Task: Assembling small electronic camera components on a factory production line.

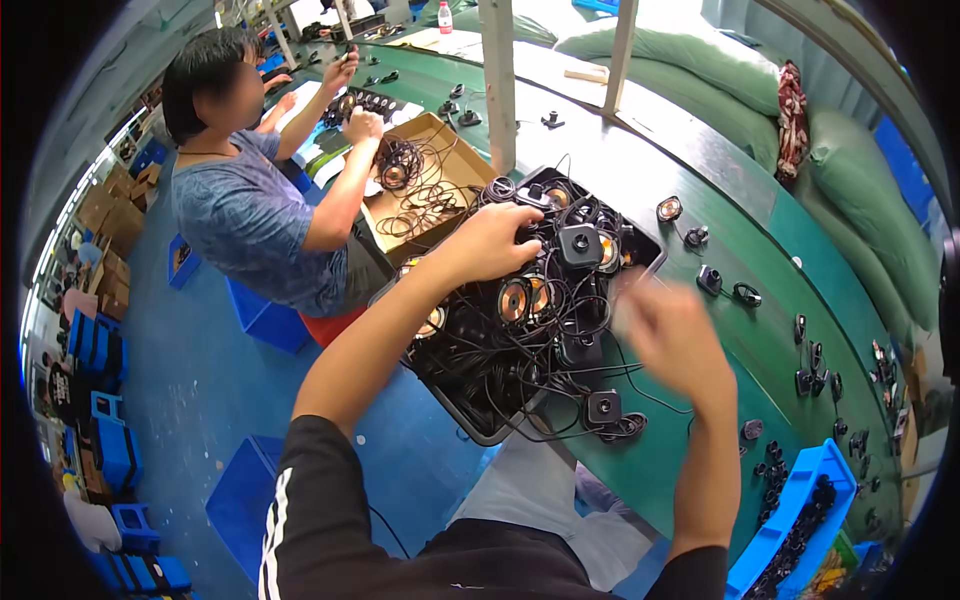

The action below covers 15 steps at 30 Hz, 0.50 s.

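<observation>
Nearest the camera, the person's black sleeves with white stripes are coming up from the lower edge, the two bare forearms reaching out over a green workbench (700,250). The left hand (495,240) is resting on a black tray (478,432) heaped with small round speakers and tangled black wires, its fingers curling down around a square black speaker housing (580,243) at the top of the heap and gripping it. The right hand (668,330) is hovering just beside the tray's right edge, above the bench; it is blurring so much that I cannot tell whether its fingers are spread or clenched, and nothing is showing clearly in it. Copper-coloured speaker cones (515,298) are lying among the wires in the middle of the tray, between the two hands. Another square black housing (603,406) is sitting at the tray's near right corner with a coil of wire beside it. Loose small parts are lying scattered across the bench to the right, and a blue bin (790,500) of dark parts is standing near the lower right. Across the tray to the left, a co-worker in a blue shirt (245,220) is sitting at a cardboard box (455,150) full of wires, both hands raised over it
</observation>
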Each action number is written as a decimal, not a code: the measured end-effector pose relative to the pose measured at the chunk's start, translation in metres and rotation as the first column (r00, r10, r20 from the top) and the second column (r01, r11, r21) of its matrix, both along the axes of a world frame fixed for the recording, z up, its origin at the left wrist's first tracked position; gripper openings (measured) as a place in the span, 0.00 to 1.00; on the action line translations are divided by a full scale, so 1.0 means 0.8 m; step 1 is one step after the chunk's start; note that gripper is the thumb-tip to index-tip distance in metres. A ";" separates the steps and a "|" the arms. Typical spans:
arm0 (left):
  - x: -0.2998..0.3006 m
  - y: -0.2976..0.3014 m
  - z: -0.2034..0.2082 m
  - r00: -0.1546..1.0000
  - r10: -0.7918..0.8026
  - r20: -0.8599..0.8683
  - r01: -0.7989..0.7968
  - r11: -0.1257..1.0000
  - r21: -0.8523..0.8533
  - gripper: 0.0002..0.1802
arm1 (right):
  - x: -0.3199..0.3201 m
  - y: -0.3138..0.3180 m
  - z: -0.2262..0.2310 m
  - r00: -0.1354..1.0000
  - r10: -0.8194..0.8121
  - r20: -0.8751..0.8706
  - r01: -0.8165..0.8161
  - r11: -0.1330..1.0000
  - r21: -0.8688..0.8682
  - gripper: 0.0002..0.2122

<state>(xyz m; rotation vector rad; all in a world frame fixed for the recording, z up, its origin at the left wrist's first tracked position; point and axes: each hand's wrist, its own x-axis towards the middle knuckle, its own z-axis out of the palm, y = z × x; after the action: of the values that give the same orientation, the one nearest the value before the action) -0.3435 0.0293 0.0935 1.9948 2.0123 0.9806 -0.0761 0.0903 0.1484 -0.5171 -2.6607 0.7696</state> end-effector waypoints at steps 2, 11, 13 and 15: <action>-0.001 0.029 -0.007 0.994 -0.061 -0.090 0.061 0.998 -0.003 0.16 | -0.065 0.048 -0.018 0.950 -0.021 -0.310 0.170 0.871 0.461 0.19; -0.016 0.021 -0.018 0.982 -0.170 -0.085 0.159 0.979 -0.124 0.19 | -0.097 0.066 -0.037 0.976 0.155 -0.154 -0.033 0.803 0.595 0.18; -0.010 0.017 -0.014 0.983 -0.176 -0.050 0.170 0.980 -0.106 0.21 | -0.081 0.054 -0.012 0.905 0.148 -0.400 0.115 0.819 0.562 0.15; 0.009 0.008 0.004 0.954 -0.293 -0.060 0.293 0.956 0.004 0.24 | -0.063 0.050 0.005 0.847 0.130 -0.515 0.191 0.830 0.524 0.13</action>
<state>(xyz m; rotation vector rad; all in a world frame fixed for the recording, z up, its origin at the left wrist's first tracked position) -0.3361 0.0360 0.0965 2.2681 1.6702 0.8789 -0.1268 0.1300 0.1523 -0.1475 -2.1757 0.0568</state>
